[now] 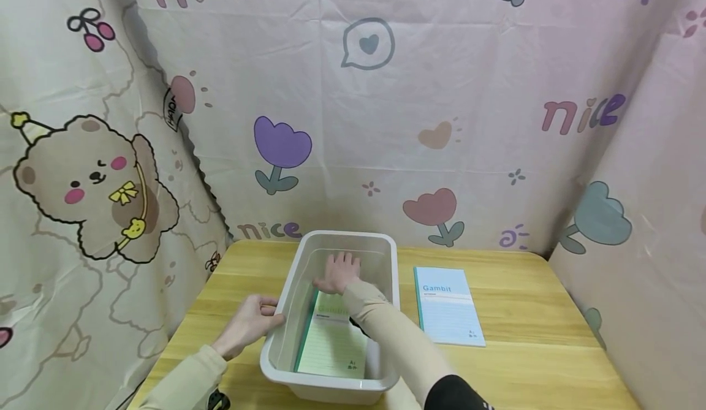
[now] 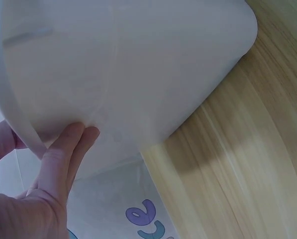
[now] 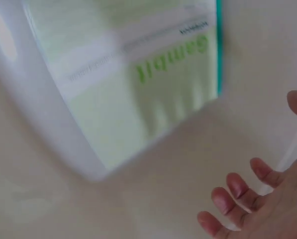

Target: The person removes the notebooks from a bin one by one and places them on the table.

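A whitish plastic bin [image 1: 278,339] stands on the table, and a green notebook [image 1: 331,345] marked "Gambit" lies inside it on the bottom. My left hand [image 1: 249,324] grips the bin's left rim; in the left wrist view its fingers [image 2: 63,149] press the outer wall while the thumb hooks over the edge. Inside the bin, my right hand [image 1: 341,273] is spread near the far end, just past the notebook's top edge. The right wrist view shows that hand [image 3: 267,204] holding nothing, its fingers apart from the notebook [image 3: 138,94]. My right forearm hides part of the notebook.
A blue "Gambit" notebook [image 1: 449,306] lies flat on the wooden table [image 1: 529,336], right of the bin. Patterned cloth [image 1: 331,122] hangs behind the table and along both sides.
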`<state>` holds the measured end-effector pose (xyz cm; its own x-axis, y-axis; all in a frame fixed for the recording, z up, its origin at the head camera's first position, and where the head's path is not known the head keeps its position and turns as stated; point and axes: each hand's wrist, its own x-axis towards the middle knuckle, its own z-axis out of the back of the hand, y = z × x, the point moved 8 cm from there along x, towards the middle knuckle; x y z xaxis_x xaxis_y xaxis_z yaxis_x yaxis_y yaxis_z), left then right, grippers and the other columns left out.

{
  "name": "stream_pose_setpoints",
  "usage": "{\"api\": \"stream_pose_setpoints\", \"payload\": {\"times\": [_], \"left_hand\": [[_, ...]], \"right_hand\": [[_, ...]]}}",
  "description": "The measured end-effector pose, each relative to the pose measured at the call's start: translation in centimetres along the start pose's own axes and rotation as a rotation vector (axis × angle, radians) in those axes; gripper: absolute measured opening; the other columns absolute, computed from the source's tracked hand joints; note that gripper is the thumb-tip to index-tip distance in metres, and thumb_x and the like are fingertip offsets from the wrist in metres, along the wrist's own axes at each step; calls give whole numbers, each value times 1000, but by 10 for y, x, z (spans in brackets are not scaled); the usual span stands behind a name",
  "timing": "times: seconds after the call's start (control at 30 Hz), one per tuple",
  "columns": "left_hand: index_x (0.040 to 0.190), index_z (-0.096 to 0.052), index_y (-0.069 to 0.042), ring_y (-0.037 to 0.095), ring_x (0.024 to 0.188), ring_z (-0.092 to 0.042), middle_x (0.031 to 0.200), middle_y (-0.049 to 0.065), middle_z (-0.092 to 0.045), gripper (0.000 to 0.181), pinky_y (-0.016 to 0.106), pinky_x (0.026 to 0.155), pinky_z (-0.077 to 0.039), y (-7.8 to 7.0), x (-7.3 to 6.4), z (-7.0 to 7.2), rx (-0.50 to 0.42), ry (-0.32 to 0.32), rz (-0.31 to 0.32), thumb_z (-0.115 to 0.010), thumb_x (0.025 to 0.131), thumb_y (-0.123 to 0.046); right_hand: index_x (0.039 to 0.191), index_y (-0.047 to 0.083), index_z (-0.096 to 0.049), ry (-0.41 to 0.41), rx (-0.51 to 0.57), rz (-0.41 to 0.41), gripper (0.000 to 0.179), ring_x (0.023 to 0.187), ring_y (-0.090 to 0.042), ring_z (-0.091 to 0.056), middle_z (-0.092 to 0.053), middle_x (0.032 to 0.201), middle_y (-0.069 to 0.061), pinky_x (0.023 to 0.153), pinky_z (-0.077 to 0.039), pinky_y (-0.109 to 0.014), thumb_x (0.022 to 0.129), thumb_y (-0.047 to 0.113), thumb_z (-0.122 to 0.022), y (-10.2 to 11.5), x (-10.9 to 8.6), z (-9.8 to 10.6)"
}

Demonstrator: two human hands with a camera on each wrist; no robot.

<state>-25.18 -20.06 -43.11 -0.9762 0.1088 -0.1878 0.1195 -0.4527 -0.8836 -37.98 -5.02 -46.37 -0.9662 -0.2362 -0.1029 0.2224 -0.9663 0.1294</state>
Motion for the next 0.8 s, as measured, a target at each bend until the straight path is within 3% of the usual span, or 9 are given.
{"api": "stream_pose_setpoints", "payload": {"times": [0.4, 0.8], "left_hand": [[124, -54, 22, 40, 94, -74, 109, 36, -70, 41, 43, 73, -66, 0, -3, 1, -5, 16, -37, -61, 89, 1], [123, -55, 23, 41, 94, -74, 108, 36, -70, 40, 43, 73, -66, -2, -5, 1, -23, 22, -54, -61, 90, 1]], "right_hand": [[143, 13, -50, -12, -67, -41, 87, 134, -32, -50, -55, 144, -14, 111, -45, -49, 83, 74, -60, -4, 14, -48], [135, 14, -56, -37, -114, -37, 89, 124, -28, -54, -59, 133, -10, 105, -48, -46, 76, 82, -60, -10, 8, -75]]}}
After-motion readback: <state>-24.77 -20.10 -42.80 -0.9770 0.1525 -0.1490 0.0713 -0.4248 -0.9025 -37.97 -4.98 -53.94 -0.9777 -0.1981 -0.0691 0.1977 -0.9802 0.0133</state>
